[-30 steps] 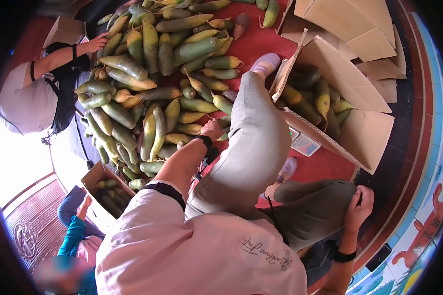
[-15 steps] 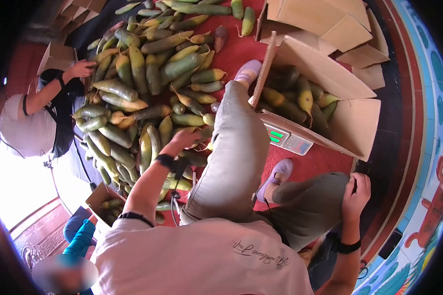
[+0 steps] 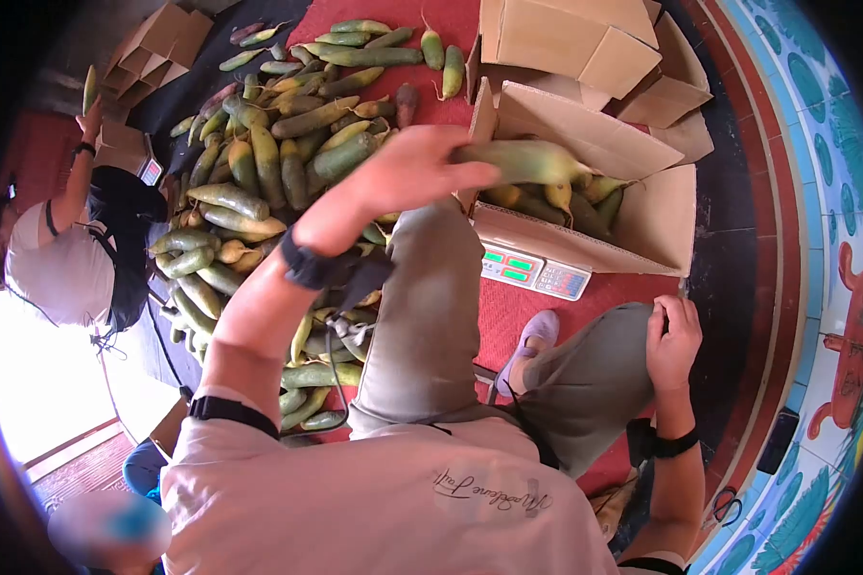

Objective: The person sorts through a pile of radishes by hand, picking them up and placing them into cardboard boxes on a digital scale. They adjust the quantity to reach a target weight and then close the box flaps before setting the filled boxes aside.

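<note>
My left hand (image 3: 408, 171) is closed around the end of a long green radish (image 3: 525, 161), slightly blurred. It holds the radish nearly level over the left part of an open cardboard box (image 3: 657, 216). Inside that box lie several green radishes (image 3: 585, 213), partly hidden by the box wall and the held one. My right hand (image 3: 673, 340) rests on my right knee, fingers bent loosely over it, holding nothing. A digital scale (image 3: 532, 273) with lit green displays sits at the box's near side.
A large heap of green radishes (image 3: 288, 177) spreads over the red carpet (image 3: 431, 101) to the left. More cardboard boxes (image 3: 571, 38) stand behind the filled one. At far left another person (image 3: 62, 249) holds up a radish, near a second scale (image 3: 151, 171). Someone else is at lower left.
My left hand has come up from the heap with a green radish and swung right, over the box. My right hand stays on the knee. The person at far left has raised a radish.
</note>
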Demonstrator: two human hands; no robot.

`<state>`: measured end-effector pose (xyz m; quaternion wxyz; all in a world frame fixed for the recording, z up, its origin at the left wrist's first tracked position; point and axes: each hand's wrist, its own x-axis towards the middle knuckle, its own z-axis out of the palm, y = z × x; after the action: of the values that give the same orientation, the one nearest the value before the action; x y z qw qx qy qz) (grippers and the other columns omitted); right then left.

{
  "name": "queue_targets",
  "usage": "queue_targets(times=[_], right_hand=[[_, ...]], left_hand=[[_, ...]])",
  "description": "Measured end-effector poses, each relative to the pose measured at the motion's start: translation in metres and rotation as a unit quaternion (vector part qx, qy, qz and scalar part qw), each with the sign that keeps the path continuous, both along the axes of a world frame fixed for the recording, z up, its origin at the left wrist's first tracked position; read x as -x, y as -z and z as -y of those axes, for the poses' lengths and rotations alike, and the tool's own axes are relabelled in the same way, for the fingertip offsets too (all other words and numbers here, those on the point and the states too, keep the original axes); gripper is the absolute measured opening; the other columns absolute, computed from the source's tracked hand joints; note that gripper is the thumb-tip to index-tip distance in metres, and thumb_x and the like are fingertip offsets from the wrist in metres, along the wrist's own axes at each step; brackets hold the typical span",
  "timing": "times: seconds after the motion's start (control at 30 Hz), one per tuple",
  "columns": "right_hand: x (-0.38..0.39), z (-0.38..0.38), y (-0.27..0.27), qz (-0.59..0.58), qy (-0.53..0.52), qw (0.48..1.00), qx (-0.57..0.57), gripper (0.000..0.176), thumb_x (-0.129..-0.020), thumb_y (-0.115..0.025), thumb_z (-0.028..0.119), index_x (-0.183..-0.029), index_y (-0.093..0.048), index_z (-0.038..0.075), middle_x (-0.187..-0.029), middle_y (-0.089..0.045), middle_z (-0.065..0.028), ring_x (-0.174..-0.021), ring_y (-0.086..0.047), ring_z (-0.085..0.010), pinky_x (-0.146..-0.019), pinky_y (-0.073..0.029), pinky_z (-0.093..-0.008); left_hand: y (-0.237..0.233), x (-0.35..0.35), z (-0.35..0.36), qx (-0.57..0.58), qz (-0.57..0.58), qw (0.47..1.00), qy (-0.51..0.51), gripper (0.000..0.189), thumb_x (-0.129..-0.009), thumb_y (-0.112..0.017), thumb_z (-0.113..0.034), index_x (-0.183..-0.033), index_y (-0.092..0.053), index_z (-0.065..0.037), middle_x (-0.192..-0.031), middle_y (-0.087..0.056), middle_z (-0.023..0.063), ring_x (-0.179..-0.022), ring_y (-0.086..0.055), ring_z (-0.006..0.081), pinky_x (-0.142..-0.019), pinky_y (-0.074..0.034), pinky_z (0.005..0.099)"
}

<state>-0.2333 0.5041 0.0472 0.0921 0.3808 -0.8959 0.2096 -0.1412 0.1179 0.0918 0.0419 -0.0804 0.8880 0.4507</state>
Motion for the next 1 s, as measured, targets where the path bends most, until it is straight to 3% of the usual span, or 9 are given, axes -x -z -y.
queue_targets(times=[0.1, 0.17, 0.27, 0.47, 0.63, 0.7, 0.8, 0.9, 1.0], right_hand=[[-0.002, -0.005, 0.0, 0.008, 0.02, 1.0, -0.018, 0.007, -0.079, -0.057, 0.0, -0.086, -0.058, 0.002, -0.08, -0.057, -0.0137, -0.075, -0.057, -0.0321, -0.068, -0.047, -0.0399], [-0.001, -0.007, -0.002, 0.009, 0.019, 1.0, -0.015, 0.007, -0.079, -0.057, 0.0, -0.086, -0.058, 0.001, -0.08, -0.058, -0.0138, -0.075, -0.057, -0.032, -0.068, -0.047, -0.0398], [-0.001, -0.013, -0.001, 0.013, 0.019, 1.0, -0.015, 0.007, -0.08, -0.056, -0.001, -0.086, -0.059, 0.001, -0.081, -0.058, -0.0139, -0.076, -0.057, -0.0321, -0.069, -0.047, -0.0395], [0.004, -0.013, 0.002, 0.025, 0.011, 0.999, -0.03, 0.007, -0.081, -0.055, -0.001, -0.087, -0.059, 0.0, -0.082, -0.058, -0.0147, -0.077, -0.057, -0.0324, -0.07, -0.047, -0.0395], [0.007, -0.012, 0.002, 0.031, 0.007, 0.998, -0.055, 0.008, -0.082, -0.054, -0.002, -0.089, -0.058, 0.0, -0.084, -0.058, -0.0148, -0.078, -0.057, -0.0319, -0.071, -0.046, -0.0389], [0.007, -0.013, 0.003, 0.037, 0.013, 0.997, -0.059, 0.008, -0.082, -0.053, -0.002, -0.088, -0.058, 0.0, -0.084, -0.058, -0.0147, -0.078, -0.057, -0.0317, -0.071, -0.046, -0.0388], [0.008, -0.013, 0.002, 0.038, 0.015, 0.996, -0.074, 0.008, -0.082, -0.053, -0.002, -0.088, -0.058, 0.0, -0.084, -0.058, -0.0146, -0.079, -0.057, -0.0312, -0.071, -0.046, -0.0385], [0.009, -0.01, 0.002, 0.037, 0.015, 0.997, -0.073, 0.008, -0.082, -0.053, -0.002, -0.088, -0.057, -0.001, -0.083, -0.058, -0.0148, -0.078, -0.057, -0.0311, -0.071, -0.046, -0.038], [0.008, -0.008, 0.001, 0.036, 0.017, 0.996, -0.084, 0.007, -0.081, -0.053, -0.002, -0.087, -0.057, -0.001, -0.083, -0.058, -0.0148, -0.078, -0.057, -0.0316, -0.072, -0.046, -0.038]], left_hand=[[0.014, 0.029, -0.022, 0.012, 0.001, 1.0, 0.016, 0.044, -0.084, -0.064, -0.038, -0.1, -0.063, 0.003, -0.082, -0.064, 0.0138, -0.075, -0.064, 0.0216, -0.068, -0.05, 0.0335], [0.022, 0.033, -0.026, -0.174, -0.02, 0.984, -0.011, 0.029, -0.091, -0.06, -0.024, -0.105, -0.062, 0.002, -0.083, -0.063, 0.0048, -0.072, -0.06, 0.0119, -0.068, -0.049, 0.0262], [0.041, 0.013, 0.001, -0.119, -0.093, 0.985, -0.088, 0.027, -0.092, -0.057, -0.02, -0.107, -0.06, 0.002, -0.085, -0.064, 0.0061, -0.072, -0.061, 0.0107, -0.068, -0.05, 0.0263], [0.159, -0.084, 0.065, -0.027, 0.039, 0.967, -0.251, 0.028, -0.084, -0.063, -0.027, -0.092, -0.066, -0.001, -0.075, -0.065, 0.0093, -0.069, -0.061, 0.0166, -0.067, -0.049, 0.0318], [0.284, -0.155, 0.057, -0.009, 0.197, 0.955, -0.224, 0.031, -0.081, -0.061, -0.034, -0.094, -0.068, -0.006, -0.079, -0.067, 0.0162, -0.076, -0.065, 0.0309, -0.07, -0.05, 0.0401], [0.312, -0.158, 0.034, 0.08, 0.305, 0.935, -0.16, 0.02, -0.083, -0.059, -0.015, -0.093, -0.066, 0.0, -0.09, -0.069, 0.014, -0.083, -0.066, 0.0285, -0.074, -0.052, 0.0376], [0.354, -0.163, 0.001, 0.121, 0.314, 0.939, -0.063, 0.042, -0.08, -0.061, -0.032, -0.11, -0.062, -0.002, -0.112, -0.062, 0.019, -0.104, -0.059, 0.0336, -0.088, -0.047, 0.0389], [0.419, -0.189, -0.024, 0.082, 0.302, 0.948, -0.058, 0.046, -0.08, -0.058, -0.025, -0.118, -0.054, 0.0, -0.125, -0.053, 0.0204, -0.116, -0.051, 0.0336, -0.097, -0.042, 0.0398], [0.382, -0.162, -0.05, 0.169, 0.446, 0.875, -0.081, 0.046, -0.08, -0.056, -0.022, -0.122, -0.051, -0.002, -0.127, -0.051, 0.0206, -0.119, -0.05, 0.0331, -0.096, -0.042, 0.0417]])
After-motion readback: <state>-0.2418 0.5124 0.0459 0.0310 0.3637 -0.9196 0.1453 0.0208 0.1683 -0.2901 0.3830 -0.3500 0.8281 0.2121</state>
